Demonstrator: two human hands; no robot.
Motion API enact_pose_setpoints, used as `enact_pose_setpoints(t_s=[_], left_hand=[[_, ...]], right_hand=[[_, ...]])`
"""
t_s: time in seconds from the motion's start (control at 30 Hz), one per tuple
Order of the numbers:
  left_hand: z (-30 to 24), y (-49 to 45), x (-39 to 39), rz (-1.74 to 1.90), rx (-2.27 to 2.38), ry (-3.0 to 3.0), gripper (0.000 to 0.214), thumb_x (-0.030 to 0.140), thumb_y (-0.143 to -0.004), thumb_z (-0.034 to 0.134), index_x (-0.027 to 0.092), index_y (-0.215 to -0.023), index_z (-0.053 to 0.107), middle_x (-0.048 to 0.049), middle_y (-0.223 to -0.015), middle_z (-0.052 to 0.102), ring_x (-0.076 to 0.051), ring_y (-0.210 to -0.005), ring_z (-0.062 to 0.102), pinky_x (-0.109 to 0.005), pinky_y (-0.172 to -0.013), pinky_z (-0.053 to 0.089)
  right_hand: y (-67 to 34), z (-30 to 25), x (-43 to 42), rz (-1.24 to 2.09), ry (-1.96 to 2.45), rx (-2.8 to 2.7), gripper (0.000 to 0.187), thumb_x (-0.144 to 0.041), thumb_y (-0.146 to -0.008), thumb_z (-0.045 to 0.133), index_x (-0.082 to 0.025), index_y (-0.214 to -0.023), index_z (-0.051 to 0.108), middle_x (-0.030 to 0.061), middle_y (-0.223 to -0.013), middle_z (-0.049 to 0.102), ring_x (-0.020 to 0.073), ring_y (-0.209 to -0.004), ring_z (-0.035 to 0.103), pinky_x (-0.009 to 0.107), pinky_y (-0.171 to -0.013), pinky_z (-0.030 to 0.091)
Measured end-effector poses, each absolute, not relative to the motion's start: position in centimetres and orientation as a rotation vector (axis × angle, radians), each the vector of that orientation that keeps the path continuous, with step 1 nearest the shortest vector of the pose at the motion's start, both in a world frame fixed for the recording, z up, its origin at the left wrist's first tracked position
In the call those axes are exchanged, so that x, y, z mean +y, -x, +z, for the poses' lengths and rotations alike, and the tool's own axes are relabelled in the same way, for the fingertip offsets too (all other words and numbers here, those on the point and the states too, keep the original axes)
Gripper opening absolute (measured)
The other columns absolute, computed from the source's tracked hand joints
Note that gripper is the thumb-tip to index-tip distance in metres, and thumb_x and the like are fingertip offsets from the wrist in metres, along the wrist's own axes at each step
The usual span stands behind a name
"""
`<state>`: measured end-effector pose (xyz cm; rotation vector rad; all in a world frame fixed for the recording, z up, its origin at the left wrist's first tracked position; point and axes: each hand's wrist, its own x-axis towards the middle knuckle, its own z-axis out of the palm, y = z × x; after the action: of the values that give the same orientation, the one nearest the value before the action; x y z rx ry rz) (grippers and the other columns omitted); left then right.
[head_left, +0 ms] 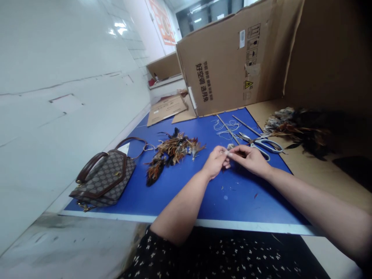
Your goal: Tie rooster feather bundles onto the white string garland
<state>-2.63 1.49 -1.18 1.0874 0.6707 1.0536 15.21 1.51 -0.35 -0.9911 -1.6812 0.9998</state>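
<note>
My left hand (216, 162) and my right hand (252, 159) meet above the blue tabletop (180, 197), fingertips pinched together. Between them is a small feather (240, 154), brown with a greyish fluffy end, mostly hidden by the fingers. Scissors (269, 145) with pale handles lie just beyond my right hand. Thin pale string (225, 130) is loosely tangled behind the hands, beside two thin sticks. Left of my hands rests a bunch of brown, black and orange feathers (176, 150). A larger feather pile (305, 131) sits at the right.
A patterned handbag (112, 180) with a brown handle stands at the table's left edge, near the white wall. The large cardboard box (226, 73) rises behind the work area. Flat cardboard pieces (167, 108) lie at the back left. Tiny feather scraps dot the near tabletop.
</note>
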Motion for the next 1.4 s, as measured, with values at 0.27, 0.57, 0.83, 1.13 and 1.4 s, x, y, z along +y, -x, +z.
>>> enact_pose_setpoints(t_s=[0.27,0.57,0.83,1.13,1.4], left_hand=[[-1.3,2.2,1.3,1.027,0.637,-1.061,0.045,0.051,-0.088,0.076,0.023,-0.099,0.042,0.0061,-0.069,0.05,-0.008,-0.053,0.044,-0.023,-0.057,0.041],[-0.2,2.5,0.7,0.962,0.602,-1.034,0.04,0.044,-0.093,0.066,0.021,-0.119,0.048,-0.0012,-0.079,0.06,-0.011,-0.058,0.05,-0.026,-0.059,0.039],[0.9,2.9,0.4,0.927,0.585,-1.005,0.046,0.037,-0.09,0.067,0.019,-0.128,0.049,-0.0033,-0.082,0.06,-0.01,-0.058,0.048,-0.024,-0.057,0.032],[-0.1,2.9,1.1,0.921,0.618,-1.05,0.039,0.025,-0.085,0.066,0.021,-0.118,0.047,0.0001,-0.081,0.057,-0.007,-0.056,0.044,-0.022,-0.057,0.03],[-0.9,2.8,1.2,0.893,0.746,-1.272,0.037,0.053,-0.095,0.063,0.02,-0.101,0.046,0.0007,-0.081,0.058,-0.006,-0.056,0.043,-0.02,-0.054,0.033]], right_hand=[[-14.8,-1.1,1.7,1.166,0.961,-1.586,0.046,-0.058,-0.079,0.082,-0.019,-0.1,0.076,0.0098,-0.097,0.081,0.0255,-0.084,0.075,0.04,-0.081,0.061],[-15.2,-0.1,1.5,1.138,0.978,-1.6,0.038,-0.057,-0.083,0.077,-0.019,-0.083,0.073,0.005,-0.075,0.075,0.021,-0.07,0.07,0.036,-0.075,0.057],[-15.5,0.3,1.3,1.063,0.971,-1.643,0.04,-0.059,-0.087,0.073,-0.019,-0.081,0.072,0.0047,-0.075,0.074,0.0195,-0.07,0.067,0.034,-0.072,0.054],[-15.1,0.0,1.3,1.045,0.945,-1.62,0.041,-0.061,-0.086,0.074,-0.02,-0.088,0.074,0.0056,-0.078,0.076,0.0214,-0.072,0.07,0.037,-0.076,0.058],[-15.2,0.4,1.1,0.905,0.994,-1.611,0.036,-0.058,-0.088,0.072,-0.022,-0.091,0.074,0.0057,-0.078,0.076,0.0233,-0.071,0.07,0.04,-0.076,0.059]])
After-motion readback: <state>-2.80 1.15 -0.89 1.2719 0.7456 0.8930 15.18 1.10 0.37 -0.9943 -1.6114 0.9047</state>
